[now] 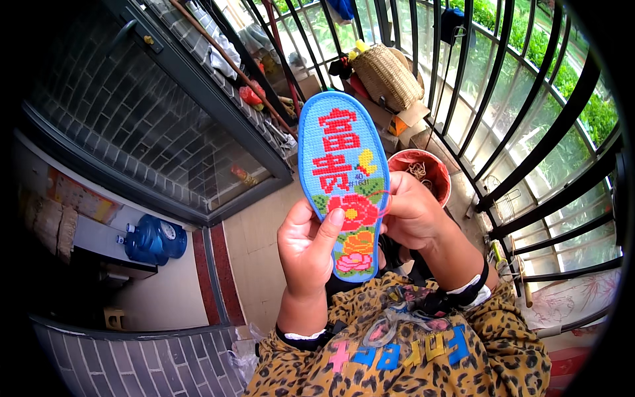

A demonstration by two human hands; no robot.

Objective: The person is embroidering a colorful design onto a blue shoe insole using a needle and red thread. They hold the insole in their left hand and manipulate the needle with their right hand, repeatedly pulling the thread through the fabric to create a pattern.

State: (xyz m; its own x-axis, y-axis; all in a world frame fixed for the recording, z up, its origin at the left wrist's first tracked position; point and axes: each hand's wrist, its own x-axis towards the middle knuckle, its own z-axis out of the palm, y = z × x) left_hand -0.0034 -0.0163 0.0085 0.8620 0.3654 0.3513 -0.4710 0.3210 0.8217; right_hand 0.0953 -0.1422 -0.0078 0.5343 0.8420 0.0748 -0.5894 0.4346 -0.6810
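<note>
A blue-edged cross-stitch insole (335, 166) is held up before me, its wide end pointing away. Red characters, a yellow butterfly and red, orange and pink flowers with green leaves cover its face. My left hand (315, 243) grips its left edge, the thumb lying on top beside the red flower and the fingers behind. At the right edge, my right hand (412, 211) has its thumb and fingers drawn together by a loop of red thread (383, 204). Whether a needle is between those fingertips cannot be seen. Part of the right fingers is hidden behind the insole.
Beyond the insole are a woven basket (387, 77) and a red-lined bucket (444, 168) holding string. Black metal railings (526, 183) curve along the right. A glass door (149, 129) stands at the left, with blue water bottles (154, 240) below it.
</note>
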